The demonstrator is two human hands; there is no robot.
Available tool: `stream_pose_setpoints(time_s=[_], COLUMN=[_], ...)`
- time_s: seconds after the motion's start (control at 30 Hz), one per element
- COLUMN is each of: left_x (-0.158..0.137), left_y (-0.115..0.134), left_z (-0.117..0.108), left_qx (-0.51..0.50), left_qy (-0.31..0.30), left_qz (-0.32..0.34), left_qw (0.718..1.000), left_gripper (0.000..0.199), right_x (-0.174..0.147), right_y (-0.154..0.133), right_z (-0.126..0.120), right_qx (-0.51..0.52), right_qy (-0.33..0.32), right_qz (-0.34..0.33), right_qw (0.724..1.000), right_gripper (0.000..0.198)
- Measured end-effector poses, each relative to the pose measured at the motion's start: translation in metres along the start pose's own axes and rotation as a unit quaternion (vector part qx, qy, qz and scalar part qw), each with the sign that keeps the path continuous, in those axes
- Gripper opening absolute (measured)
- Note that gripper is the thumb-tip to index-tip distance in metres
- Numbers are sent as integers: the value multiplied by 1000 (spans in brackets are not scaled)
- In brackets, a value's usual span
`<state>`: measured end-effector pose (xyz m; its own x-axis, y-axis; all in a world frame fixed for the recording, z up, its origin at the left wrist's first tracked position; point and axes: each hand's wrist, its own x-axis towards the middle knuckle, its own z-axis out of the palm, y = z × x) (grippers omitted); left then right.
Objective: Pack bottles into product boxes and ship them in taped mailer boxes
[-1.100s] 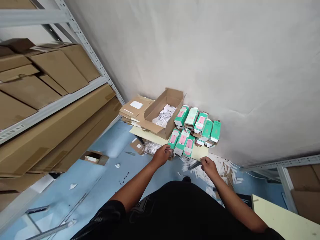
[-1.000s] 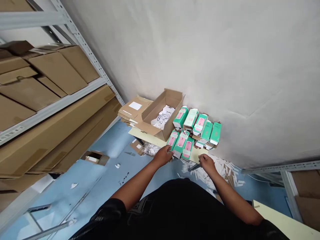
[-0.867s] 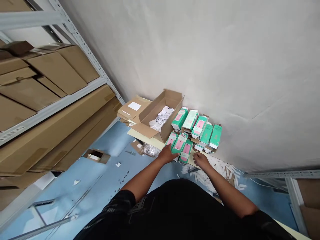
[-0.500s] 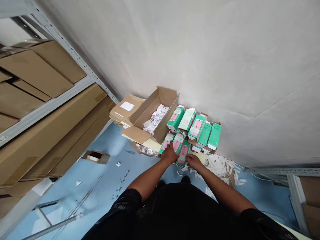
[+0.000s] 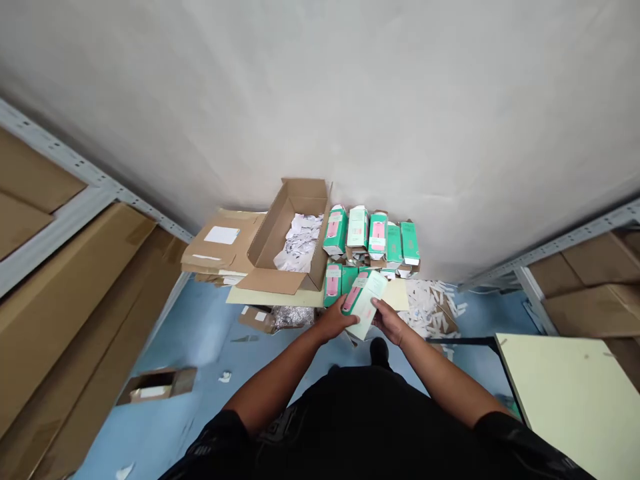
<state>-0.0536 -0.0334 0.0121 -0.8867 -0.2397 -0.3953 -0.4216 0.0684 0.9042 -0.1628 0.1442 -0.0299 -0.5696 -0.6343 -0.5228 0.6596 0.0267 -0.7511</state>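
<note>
Between my two hands I hold a tilted green-and-white carton [image 5: 369,298] with a pink picture on one side. My left hand [image 5: 336,319] is closed round its left side, thumb on the white face. My right hand [image 5: 389,320] grips the lower right edge; some of its fingers are hidden behind the carton. Just beyond lies another green carton with a pink panel [image 5: 333,283], beside a plain green one partly covered by the held carton. A row of similar cartons [image 5: 357,227] stands farther back by the wall. Left of them is an open cardboard box [image 5: 273,281] holding crumpled white paper [image 5: 301,241].
Flattened cardboard [image 5: 213,248] is stacked at the left of the open box. Cardboard-laden shelving [image 5: 100,179] rises on the left, more shelving [image 5: 531,288] on the right. White scraps [image 5: 435,308] litter the floor. A pale tabletop [image 5: 575,393] is at lower right.
A carton has been lifted from the front group and turned, showing its white face. Both hands have come together on it. The camera view has swung to the right.
</note>
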Motion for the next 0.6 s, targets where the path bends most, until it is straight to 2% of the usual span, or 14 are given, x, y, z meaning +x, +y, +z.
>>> stream_pose_setpoints(time_s=[0.1,0.2,0.27,0.3,0.4,0.5,0.6], left_x=[-10,-8,-3,0,4,1,-9], left_y=[11,22,29,32,44,60,78], left_z=[13,39,64,79,131,194,270], left_qx=[-23,-38,-26,-9,38,-23,-115], left_qy=[-92,-179,-199,-194,-181,-268,-354], left_qz=[25,82,98,85,-22,-122,-140], left_qw=[995,980,975,977,983,955,918], left_gripper=[87,76,62,55,49,43,34], right_x=[-31,-61,-83,-95,-138,-187,-236], right_y=[5,6,6,6,6,8,10], right_z=[10,-8,-34,-50,-104,-157,-207], right_qx=[68,107,128,138,174,215,266], right_qy=[43,93,136,166,278,365,405], right_qz=[-38,-78,-112,-131,-193,-251,-282], right_qw=[996,987,976,968,925,870,828], right_gripper=[52,54,54,54,52,52,51])
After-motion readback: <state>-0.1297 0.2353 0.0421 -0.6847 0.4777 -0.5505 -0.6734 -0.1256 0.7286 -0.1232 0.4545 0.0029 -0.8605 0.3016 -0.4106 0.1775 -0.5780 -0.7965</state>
